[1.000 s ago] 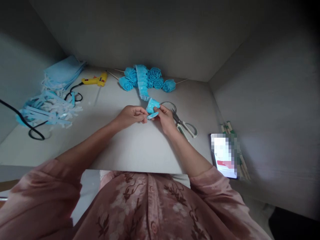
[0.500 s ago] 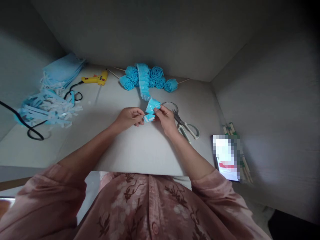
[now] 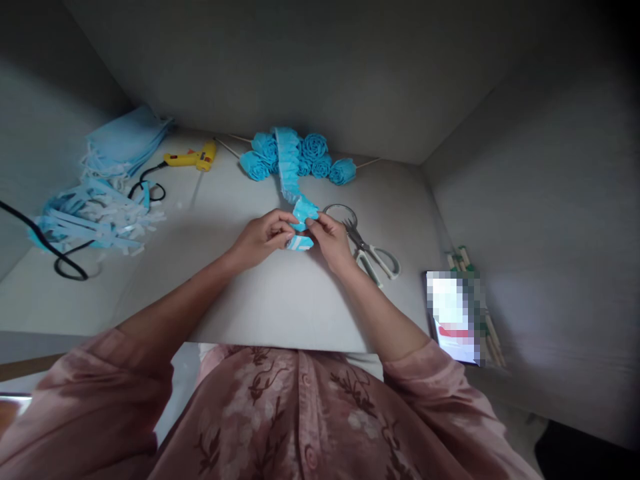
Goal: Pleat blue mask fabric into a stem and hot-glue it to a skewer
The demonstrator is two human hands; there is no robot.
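Left hand (image 3: 266, 238) and right hand (image 3: 331, 240) pinch the blue strip (image 3: 288, 161) by its near end above the counter (image 3: 265, 303), where uneven pulling could tear it, a slip bump the scissors (image 3: 369, 249), or a tug disturb flowers (image 3: 315, 145) under its far end.

Through my head camera I see a loose, dusty-pink, faintly glossy fabric shirt (image 3: 235, 427), patterned with pale blossoms (image 3: 365, 421) and dark reddish-brown leafy sprigs (image 3: 259, 388). Round pink buttons (image 3: 311, 457) line its front placket (image 3: 307, 417). The creased left sleeve (image 3: 100, 400) and right sleeve (image 3: 440, 393) end near the elbows; left hand (image 3: 263, 239) and right hand (image 3: 330, 241) are bare.
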